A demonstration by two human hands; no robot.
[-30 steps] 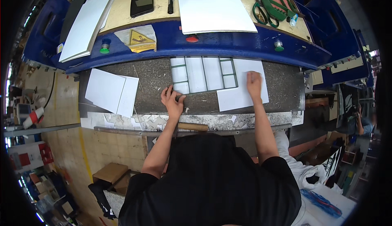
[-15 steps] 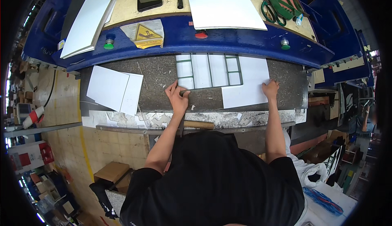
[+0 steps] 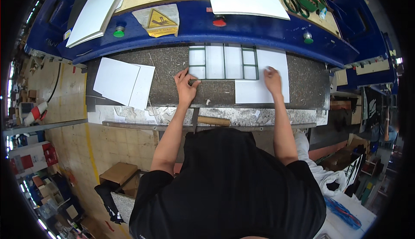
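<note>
We rest our left hand (image 3: pixel 186 87) flat on the speckled grey work bed (image 3: pixel 173 70), fingers loosely spread and touching the lower left corner of the white sheet ruled with dark lines (image 3: pixel 223 62); whether anything thin sits under the fingers we cannot tell. Our right hand (image 3: pixel 272 78) lies palm down, fingers open, on the plain white sheet (image 3: pixel 259 93) that overlaps the ruled one at its right and lower edge, and it grips nothing. Both sheets lie in the middle of the bed, just below the blue machine front (image 3: pixel 242 27) with its green button (image 3: pixel 119 33) and red button (image 3: pixel 219 22). Well to the left, two more white sheets (image 3: pixel 123 82) lie overlapping on the bed. A wooden-handled tool (image 3: pixel 214 121) rests on the near ledge between our forearms.
</note>
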